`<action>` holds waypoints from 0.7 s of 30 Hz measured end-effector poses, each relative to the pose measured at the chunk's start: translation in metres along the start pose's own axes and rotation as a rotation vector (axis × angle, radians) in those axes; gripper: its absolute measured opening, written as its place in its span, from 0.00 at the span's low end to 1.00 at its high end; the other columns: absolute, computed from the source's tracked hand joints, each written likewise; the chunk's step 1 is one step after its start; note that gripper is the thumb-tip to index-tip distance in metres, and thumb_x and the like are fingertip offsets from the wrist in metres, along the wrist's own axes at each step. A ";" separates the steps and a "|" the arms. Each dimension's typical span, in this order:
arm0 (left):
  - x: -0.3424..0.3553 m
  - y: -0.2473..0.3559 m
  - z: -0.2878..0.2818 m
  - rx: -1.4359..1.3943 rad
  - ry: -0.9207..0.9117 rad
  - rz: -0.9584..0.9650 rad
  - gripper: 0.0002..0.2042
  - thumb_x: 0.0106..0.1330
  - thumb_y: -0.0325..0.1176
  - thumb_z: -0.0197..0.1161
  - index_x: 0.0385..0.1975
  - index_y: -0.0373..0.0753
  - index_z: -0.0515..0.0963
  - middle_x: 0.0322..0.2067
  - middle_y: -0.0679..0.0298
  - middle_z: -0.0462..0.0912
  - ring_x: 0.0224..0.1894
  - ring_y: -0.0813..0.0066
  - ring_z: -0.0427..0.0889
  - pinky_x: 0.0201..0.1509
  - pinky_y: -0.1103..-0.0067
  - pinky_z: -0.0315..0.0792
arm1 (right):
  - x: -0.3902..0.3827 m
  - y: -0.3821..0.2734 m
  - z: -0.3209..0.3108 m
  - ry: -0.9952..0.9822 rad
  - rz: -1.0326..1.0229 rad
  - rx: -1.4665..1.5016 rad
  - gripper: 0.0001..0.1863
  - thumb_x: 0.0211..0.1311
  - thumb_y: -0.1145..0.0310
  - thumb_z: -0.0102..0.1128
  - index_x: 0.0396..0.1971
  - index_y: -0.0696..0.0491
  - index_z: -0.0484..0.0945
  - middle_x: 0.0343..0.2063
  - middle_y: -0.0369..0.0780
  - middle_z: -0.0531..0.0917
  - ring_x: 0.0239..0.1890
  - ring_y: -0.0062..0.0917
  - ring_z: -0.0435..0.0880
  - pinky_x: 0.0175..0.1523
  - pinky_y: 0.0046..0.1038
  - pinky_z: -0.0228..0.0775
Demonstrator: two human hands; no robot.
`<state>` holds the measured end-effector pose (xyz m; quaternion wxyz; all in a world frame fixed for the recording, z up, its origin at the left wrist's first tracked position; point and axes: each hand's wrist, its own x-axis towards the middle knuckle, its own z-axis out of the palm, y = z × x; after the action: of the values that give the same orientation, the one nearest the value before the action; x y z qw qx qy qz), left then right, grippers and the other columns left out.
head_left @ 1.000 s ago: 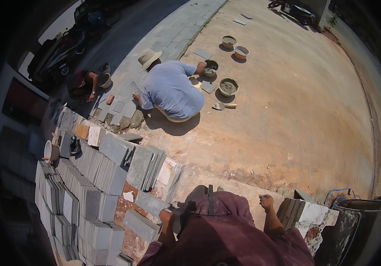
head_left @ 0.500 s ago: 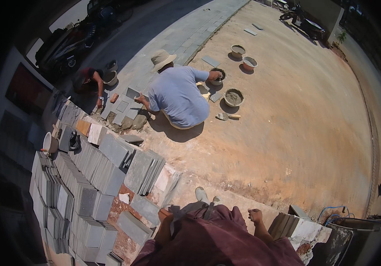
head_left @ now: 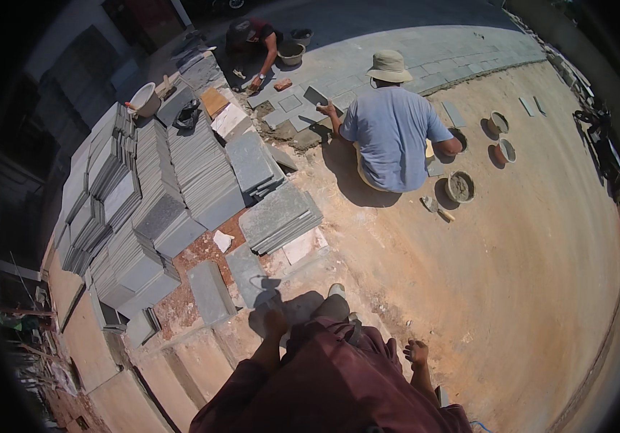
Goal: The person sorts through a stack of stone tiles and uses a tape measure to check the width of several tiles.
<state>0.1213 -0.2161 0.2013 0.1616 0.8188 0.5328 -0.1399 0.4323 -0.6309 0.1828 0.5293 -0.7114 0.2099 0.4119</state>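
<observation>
My left hand (head_left: 275, 321) hangs closed beside stone slabs (head_left: 210, 292), in shadow; what it may hold is hard to make out. My right hand (head_left: 417, 353) is out over the dusty ground (head_left: 512, 317), fingers curled with nothing visible in them. Between them are my maroon clothes and a shoe (head_left: 337, 292) on the pale ledge. Several stacks of grey tiles (head_left: 147, 180) fill the left, with a white bucket (head_left: 144, 97) and black bag (head_left: 187, 115) on top.
A co-worker in a hat (head_left: 389, 137) squats ahead, holding a tile (head_left: 316, 97) by the paving. Another person (head_left: 267, 54) crouches farther back. Mortar bowls (head_left: 459, 186), a trowel (head_left: 446, 214) and a motorbike (head_left: 602, 148) stand right. Concrete steps (head_left: 194, 368) are at lower left.
My view has turned left, bringing the steps into sight and shifting the co-workers up and right. I have moved a foot forward. The co-worker in the hat has lifted a tile.
</observation>
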 end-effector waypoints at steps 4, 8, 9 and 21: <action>-0.015 0.015 0.037 -0.067 -0.105 0.047 0.12 0.57 0.38 0.59 0.29 0.35 0.82 0.40 0.46 0.84 0.46 0.47 0.82 0.47 0.58 0.76 | 0.026 -0.042 -0.013 0.015 -0.032 -0.123 0.17 0.62 0.61 0.65 0.42 0.59 0.79 0.27 0.42 0.82 0.22 0.27 0.81 0.22 0.25 0.68; 0.006 0.013 0.043 -0.111 -0.090 -0.080 0.17 0.58 0.46 0.62 0.31 0.35 0.83 0.37 0.47 0.84 0.43 0.47 0.83 0.47 0.59 0.76 | 0.066 -0.085 -0.001 -0.021 -0.095 -0.249 0.20 0.63 0.57 0.66 0.42 0.61 0.79 0.26 0.43 0.82 0.22 0.30 0.82 0.22 0.26 0.69; 0.016 0.029 0.043 -0.111 -0.119 -0.044 0.19 0.58 0.48 0.62 0.33 0.36 0.84 0.37 0.46 0.84 0.43 0.46 0.83 0.49 0.60 0.76 | 0.076 -0.099 -0.007 0.056 -0.121 -0.336 0.21 0.63 0.58 0.65 0.43 0.63 0.79 0.27 0.45 0.83 0.22 0.32 0.83 0.22 0.28 0.70; 0.127 0.081 -0.079 -0.521 -0.190 -0.293 0.27 0.57 0.58 0.66 0.35 0.33 0.84 0.38 0.43 0.84 0.45 0.46 0.84 0.47 0.62 0.76 | 0.099 -0.218 0.081 -0.072 -0.199 -0.288 0.17 0.63 0.61 0.66 0.37 0.63 0.78 0.19 0.39 0.78 0.17 0.24 0.78 0.19 0.22 0.66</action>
<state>0.2501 -0.1090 0.2319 0.3931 0.6476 0.6456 -0.0961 0.6197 -0.4656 0.2207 0.4672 -0.7819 0.0581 0.4085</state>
